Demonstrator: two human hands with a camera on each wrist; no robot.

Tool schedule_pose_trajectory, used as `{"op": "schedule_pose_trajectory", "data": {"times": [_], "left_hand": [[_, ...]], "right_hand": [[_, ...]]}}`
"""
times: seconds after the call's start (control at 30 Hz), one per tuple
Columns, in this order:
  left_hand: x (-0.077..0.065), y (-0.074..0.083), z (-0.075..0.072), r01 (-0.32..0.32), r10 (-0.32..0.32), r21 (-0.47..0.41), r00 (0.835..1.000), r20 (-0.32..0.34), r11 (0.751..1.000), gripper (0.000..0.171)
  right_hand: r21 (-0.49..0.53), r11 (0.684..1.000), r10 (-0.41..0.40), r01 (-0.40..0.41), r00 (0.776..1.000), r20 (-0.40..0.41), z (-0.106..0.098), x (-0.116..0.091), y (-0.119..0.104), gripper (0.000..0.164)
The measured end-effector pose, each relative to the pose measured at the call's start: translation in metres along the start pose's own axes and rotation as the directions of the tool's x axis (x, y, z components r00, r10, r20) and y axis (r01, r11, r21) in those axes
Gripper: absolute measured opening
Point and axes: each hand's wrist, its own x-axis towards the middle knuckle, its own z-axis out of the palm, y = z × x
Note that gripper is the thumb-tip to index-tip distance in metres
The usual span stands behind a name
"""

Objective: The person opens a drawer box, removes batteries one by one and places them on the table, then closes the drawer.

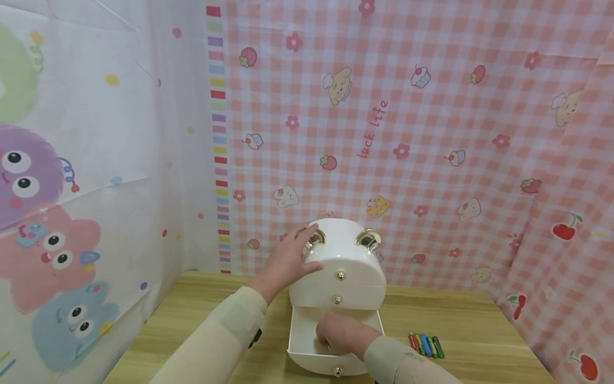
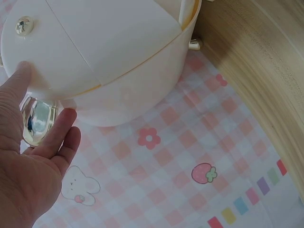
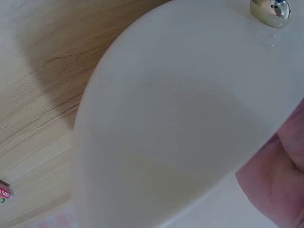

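A white storage box (image 1: 357, 285) with gold round knobs and two gold ear-shaped rings stands on the wooden table, its bottom drawer (image 1: 299, 333) pulled out. My left hand (image 1: 288, 256) rests at the box's upper left; the thumb touches the front face and the extended fingers lie by the left gold ring (image 2: 38, 121). Inside the drawer is my right hand (image 1: 342, 333), knuckles up and fingers curled down. The drawer's front wall hides its fingers in the right wrist view, and I cannot tell what they hold.
Right of the drawer, several short coloured cylinders (image 1: 426, 345) lie side by side on the table (image 1: 460, 320). A pink checked cloth (image 1: 431, 176) hangs behind the box. A white cloth with cartoon figures (image 1: 120, 224) hangs at the left.
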Motion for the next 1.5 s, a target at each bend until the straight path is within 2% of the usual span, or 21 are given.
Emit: {"op": "schedule_pose_trajectory", "data": {"times": [0.17,0.37,0.43,0.57,0.8,1.07,1.2,1.5], "left_hand": [[0.001,0.002,0.0,-0.005,0.005,0.006,1.0,0.006,1.0,0.094],[0.002,0.003,-0.001,0.001,-0.001,0.011,1.0,0.012,1.0,0.093],[0.002,0.003,-0.001,0.003,-0.003,0.009,1.0,0.012,1.0,0.093],[0.002,0.002,0.0,0.005,-0.005,0.001,1.0,0.009,1.0,0.093],[0.001,-0.004,0.003,-0.01,0.011,0.013,1.0,-0.012,1.0,0.093],[0.002,-0.002,0.002,-0.013,0.013,0.011,1.0,-0.009,1.0,0.094],[0.002,-0.002,0.002,-0.017,0.017,0.015,1.0,-0.016,1.0,0.093],[0.002,-0.002,0.002,-0.021,0.021,0.025,1.0,-0.015,0.999,0.094]], "right_hand": [[0.001,1.0,-0.007,0.007,1.0,-0.01,0.002,0.0,0.003,0.025],[0.083,0.995,0.056,-0.058,0.998,0.015,0.0,-0.002,0.005,0.02],[0.082,0.994,0.068,-0.068,0.998,0.006,-0.001,-0.003,0.006,0.02],[0.038,0.998,0.046,-0.044,0.998,-0.044,-0.005,-0.007,0.007,0.023],[-0.112,0.993,-0.043,0.025,0.986,-0.159,-0.012,-0.018,0.005,0.029],[-0.119,0.993,-0.03,0.009,0.983,-0.181,-0.029,-0.037,0.006,0.034],[-0.158,0.987,-0.052,0.015,0.971,-0.232,-0.035,-0.045,0.012,0.035],[-0.162,0.986,-0.085,0.032,0.939,-0.333,-0.049,-0.068,0.026,0.036]]}}
